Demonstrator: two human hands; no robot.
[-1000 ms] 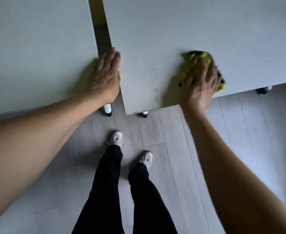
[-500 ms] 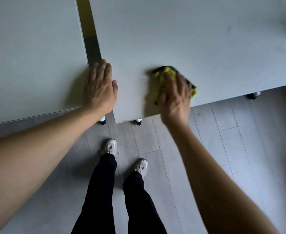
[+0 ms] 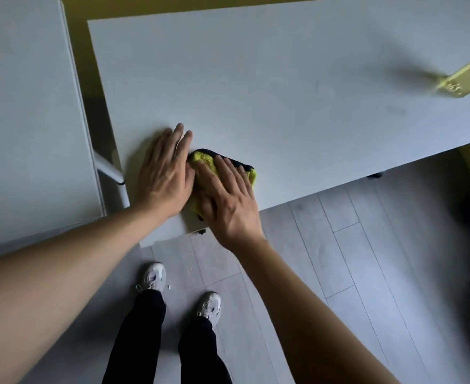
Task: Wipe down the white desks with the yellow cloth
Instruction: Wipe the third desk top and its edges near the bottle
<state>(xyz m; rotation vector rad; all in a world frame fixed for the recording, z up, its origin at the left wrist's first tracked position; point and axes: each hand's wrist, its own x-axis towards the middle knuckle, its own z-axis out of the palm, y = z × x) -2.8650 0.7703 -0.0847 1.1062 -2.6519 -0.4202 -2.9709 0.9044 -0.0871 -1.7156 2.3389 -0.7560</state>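
The yellow cloth (image 3: 222,173) lies bunched on the near left corner of the right-hand white worktop (image 3: 283,92), its long axis running roughly from the near edge up and to the right. The right hand (image 3: 229,199) lies flat on top of it, fingers straight and spread, pressing it onto the surface. The left hand (image 3: 165,176) lies flat on the same worktop just to the cloth's left, fingers straight and together, its inner edge touching the cloth and the right hand's thumb side. Neither hand is curled round anything. The right hand is therefore the one placed to drive the cloth, and the unwiped stretch of worktop lies away from the person and off to the right, where a blurred yellowish bottle (image 3: 461,80) stands near the far right edge. The second worktop (image 3: 25,120) is to the left, across a narrow gap. Compared with a second ago, the left hand has left the gap between the two worktops and come onto the right one beside the cloth, and the cloth has travelled leftward along the near edge toward the corner.
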